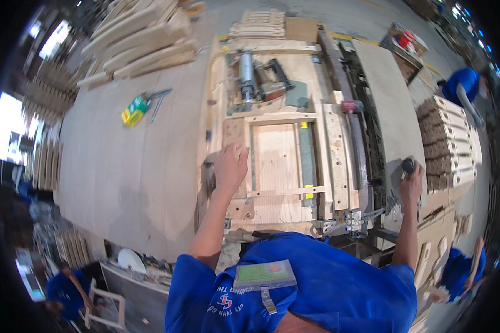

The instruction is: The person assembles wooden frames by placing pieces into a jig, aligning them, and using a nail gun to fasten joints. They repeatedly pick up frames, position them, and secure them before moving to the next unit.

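Note:
A rectangular light-wood frame (283,118) lies in the wooden jig in front of me. My left hand (231,166) is at the frame's left rail, fingers together and bent against it; the fingertips are partly hidden. Out to the right, my right hand (412,183) is closed around a black round-ended object (409,165), whose lower part the hand hides; its exact kind is unclear. Beyond the frame, a silver cylinder-bodied tool (246,72) and a dark-handled stapler-like tool (275,86) rest on the jig. Yellow pieces (309,192) show beside the frame's right rail.
A green-and-yellow box (134,111) and metal hex keys (159,104) lie on the left board (122,177). Curved wood parts (144,41) are piled at the far left. Stacked wood pieces (447,144) stand at right. Metal valve fittings (354,221) sit near my waist. Blue-clad people work around.

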Demonstrator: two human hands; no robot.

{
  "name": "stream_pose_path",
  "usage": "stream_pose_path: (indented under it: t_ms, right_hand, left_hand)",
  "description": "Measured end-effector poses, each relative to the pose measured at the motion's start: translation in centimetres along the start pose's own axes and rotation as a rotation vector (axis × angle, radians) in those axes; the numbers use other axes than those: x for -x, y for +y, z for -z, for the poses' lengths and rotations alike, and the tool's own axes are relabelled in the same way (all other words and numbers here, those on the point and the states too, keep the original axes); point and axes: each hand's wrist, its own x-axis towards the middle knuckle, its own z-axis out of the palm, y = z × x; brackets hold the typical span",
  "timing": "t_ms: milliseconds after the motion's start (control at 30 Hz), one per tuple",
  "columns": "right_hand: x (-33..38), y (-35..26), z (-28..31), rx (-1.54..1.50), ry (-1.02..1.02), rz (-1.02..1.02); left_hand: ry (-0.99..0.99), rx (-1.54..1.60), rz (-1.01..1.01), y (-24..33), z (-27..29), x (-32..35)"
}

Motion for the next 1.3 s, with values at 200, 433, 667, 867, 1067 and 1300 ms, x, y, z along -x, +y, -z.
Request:
stream_pose_path:
  t_ms: [200,433,667,867,1067,1300]
  right_hand:
    - [0.0,1.6,-1.5,0.122,0.076,0.12]
    - [9.0,-3.1,0.0,-0.602,-0.027,0.113]
    - [21.5,-6.6,3.7,-1.176,-0.618,-0.204]
    - [21.9,-7.5,3.4,-1.175,-0.459,-0.237]
    - [21.2,-7.7,3.8,-1.066,-0.382,-0.237]
    - [17.5,-10.3,3.5,-1.067,-0.381,-0.17]
  left_hand:
    - [-0.165,0.015,-0.149,2.9,-2.1,1.0]
    - [-0.306,0.014,-0.076,4.0,-4.2,5.1]
    - [-0.425,0.098,-0.128,4.7,-8.8,8.3]
    - [-0.469,0.071,-0.264,5.5,-9.3,9.0]
    - [-0.356,-0.107,-0.25,4.0,1.0,9.7]
    - [-0.318,0.223,0.359,-3.2,10.0,15.6]
